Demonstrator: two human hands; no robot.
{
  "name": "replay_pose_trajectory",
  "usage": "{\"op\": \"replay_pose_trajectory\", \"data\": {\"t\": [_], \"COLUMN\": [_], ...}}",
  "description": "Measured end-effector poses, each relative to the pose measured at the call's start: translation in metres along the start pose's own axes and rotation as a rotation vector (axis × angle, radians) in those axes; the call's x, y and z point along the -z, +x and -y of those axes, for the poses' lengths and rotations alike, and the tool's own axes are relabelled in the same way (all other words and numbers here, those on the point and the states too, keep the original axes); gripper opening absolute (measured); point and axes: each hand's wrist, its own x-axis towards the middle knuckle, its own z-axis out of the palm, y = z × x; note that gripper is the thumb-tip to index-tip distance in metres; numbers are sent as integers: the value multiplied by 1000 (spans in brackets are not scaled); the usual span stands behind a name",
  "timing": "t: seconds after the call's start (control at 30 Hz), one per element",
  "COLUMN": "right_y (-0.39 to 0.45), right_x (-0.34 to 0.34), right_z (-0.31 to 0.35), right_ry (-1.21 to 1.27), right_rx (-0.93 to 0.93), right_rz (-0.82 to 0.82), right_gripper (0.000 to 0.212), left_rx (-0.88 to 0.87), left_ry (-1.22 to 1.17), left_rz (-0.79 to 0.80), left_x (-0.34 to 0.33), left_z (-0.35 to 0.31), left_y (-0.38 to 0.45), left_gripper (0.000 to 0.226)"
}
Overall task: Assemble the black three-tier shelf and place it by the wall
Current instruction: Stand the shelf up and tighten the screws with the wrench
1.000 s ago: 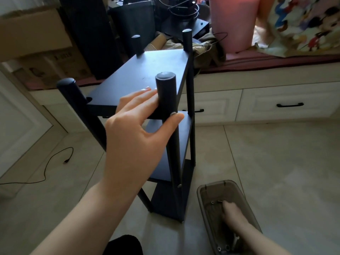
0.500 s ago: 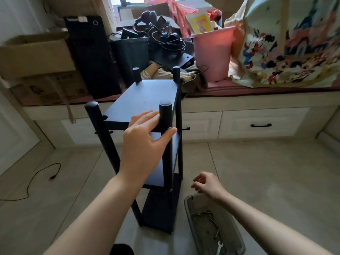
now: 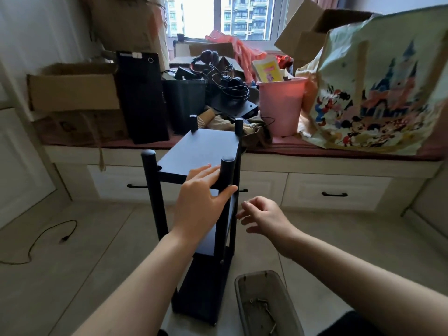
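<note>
The black three-tier shelf (image 3: 206, 146) stands upright on the tiled floor in front of me, four round posts sticking up above its top board. My left hand (image 3: 201, 204) holds it at the near right post (image 3: 227, 166), with fingers flat on the top board and the thumb hooked round the post. My right hand (image 3: 264, 217) hovers just right of the shelf at middle-tier height. Its fingers are loosely curled, and I see nothing in them.
A grey plastic tray (image 3: 242, 287) with a few screws sits on the floor at the shelf's right foot. Behind the shelf runs a window bench with drawers (image 3: 334, 187), piled with boxes, a pink bin (image 3: 281, 105) and a cartoon-print bag. A black cable (image 3: 36, 241) lies at left.
My right hand has come up out of the tray to beside the shelf. My view has risen and pulled back. The left hand stays on the post.
</note>
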Motion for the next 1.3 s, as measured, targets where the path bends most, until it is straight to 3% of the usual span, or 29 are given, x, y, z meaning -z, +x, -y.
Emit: {"op": "replay_pose_trajectory", "data": {"t": [0.13, 0.43, 0.63, 0.83, 1.17, 1.3], "right_y": [9, 27, 33, 38, 53, 53], "right_x": [-21, -56, -75, -98, -182, -231], "right_z": [10, 3, 12, 31, 46, 37], "right_ry": [198, 381, 310, 131, 195, 140], "right_rx": [-56, -137, 22, 168, 192, 197], "right_rz": [-92, 27, -85, -92, 172, 276], "right_gripper": [22, 30, 30, 25, 16, 16], "left_rx": [20, 31, 43, 116, 391, 528], "left_ry": [-16, -35, -33, -15, -101, -217], "left_rz": [-4, -58, -88, -291, -377, -470], "left_x": [2, 5, 10, 32, 94, 118], "left_z": [-1, 4, 5, 18, 78, 116], "left_y": [1, 1, 3, 8, -9, -36], "left_gripper": [45, 42, 41, 29, 6, 12]}}
